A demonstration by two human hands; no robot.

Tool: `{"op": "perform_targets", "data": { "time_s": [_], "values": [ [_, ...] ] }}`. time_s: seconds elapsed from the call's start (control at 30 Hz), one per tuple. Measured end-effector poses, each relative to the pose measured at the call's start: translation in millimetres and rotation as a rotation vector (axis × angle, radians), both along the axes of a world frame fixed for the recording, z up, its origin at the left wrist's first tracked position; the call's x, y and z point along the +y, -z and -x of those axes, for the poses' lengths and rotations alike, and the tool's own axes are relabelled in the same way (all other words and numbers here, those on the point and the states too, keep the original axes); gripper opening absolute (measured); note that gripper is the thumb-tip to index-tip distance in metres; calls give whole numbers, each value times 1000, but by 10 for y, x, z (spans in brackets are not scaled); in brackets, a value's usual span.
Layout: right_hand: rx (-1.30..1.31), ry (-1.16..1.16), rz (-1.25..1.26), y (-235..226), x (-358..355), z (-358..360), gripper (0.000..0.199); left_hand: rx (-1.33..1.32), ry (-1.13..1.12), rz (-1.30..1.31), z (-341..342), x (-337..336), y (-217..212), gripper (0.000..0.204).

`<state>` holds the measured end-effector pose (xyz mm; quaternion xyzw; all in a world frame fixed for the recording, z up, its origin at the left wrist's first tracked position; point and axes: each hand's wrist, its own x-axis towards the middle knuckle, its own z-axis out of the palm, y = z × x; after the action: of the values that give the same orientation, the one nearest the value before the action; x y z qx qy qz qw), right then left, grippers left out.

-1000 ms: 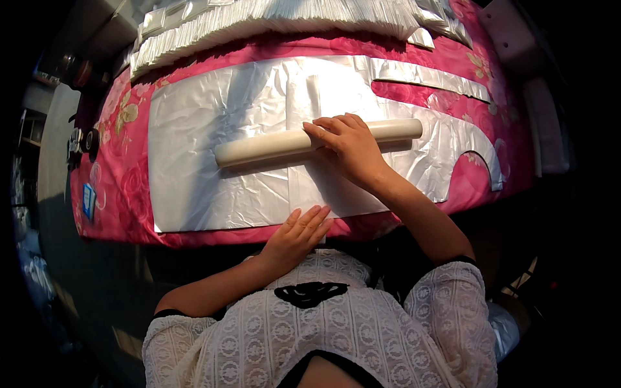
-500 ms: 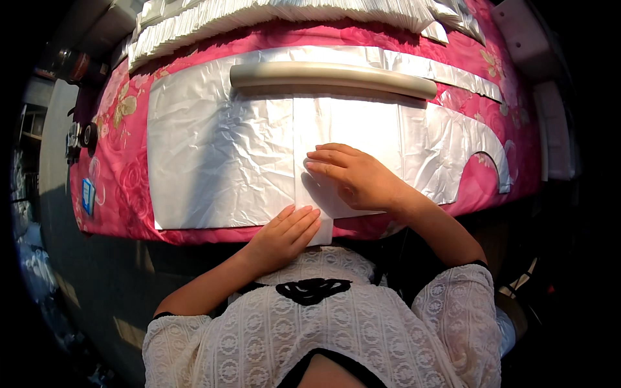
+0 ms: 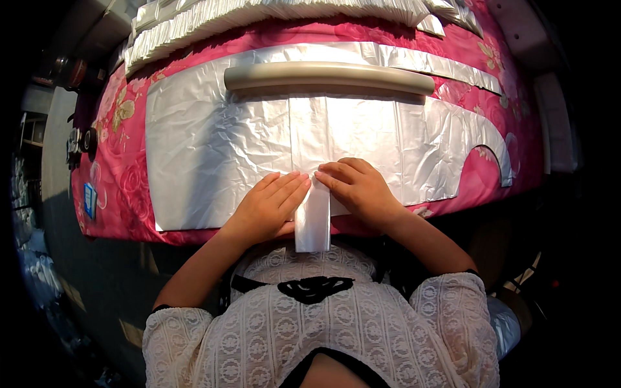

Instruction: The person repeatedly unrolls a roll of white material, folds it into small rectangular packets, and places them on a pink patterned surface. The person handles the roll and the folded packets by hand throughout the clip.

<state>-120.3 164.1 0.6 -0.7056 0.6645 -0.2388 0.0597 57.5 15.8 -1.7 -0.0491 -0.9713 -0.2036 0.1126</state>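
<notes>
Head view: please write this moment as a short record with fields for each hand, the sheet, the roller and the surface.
left hand: flat on the silver sheet, fingers beside the folded strip
right hand: fingers pressing the strip's top
silver sheet: spread flat, wrinkled
folded strip: narrow, hangs over the near edge
roller: beige, lying across the far side of the sheet
pink floral cloth: covers the table

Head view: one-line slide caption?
Both hands, left hand and right hand, press a narrow folded white plastic strip on silvery plastic sheeting.

Count: 2 hands, left hand [image 3: 268,205] and right hand [image 3: 361,189]; 1 silver plastic sheet [image 3: 213,139]; 1 beige roller [image 3: 328,77]; 1 folded strip [image 3: 313,223].
</notes>
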Motion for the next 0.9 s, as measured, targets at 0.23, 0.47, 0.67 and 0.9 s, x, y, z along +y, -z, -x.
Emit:
{"op": "perform_targets", "data": {
  "time_s": [0.23, 0.47, 0.67, 0.9],
  "values": [
    [-190, 78, -14, 17, -111, 75, 22, -2, -160, -305, 79, -7, 16, 46],
    [-721, 529, -407, -135, -365, 132, 19, 155, -577, -760, 281, -94, -34, 46],
    [-741, 540, -540, -145, -478, 227, 23, -188, -246, 25, 268, 202, -11, 71],
    [-356, 557, -348, -199, -329, 11, 51, -255, -275, 43, 251, 234, 71, 74]
  ]
}}
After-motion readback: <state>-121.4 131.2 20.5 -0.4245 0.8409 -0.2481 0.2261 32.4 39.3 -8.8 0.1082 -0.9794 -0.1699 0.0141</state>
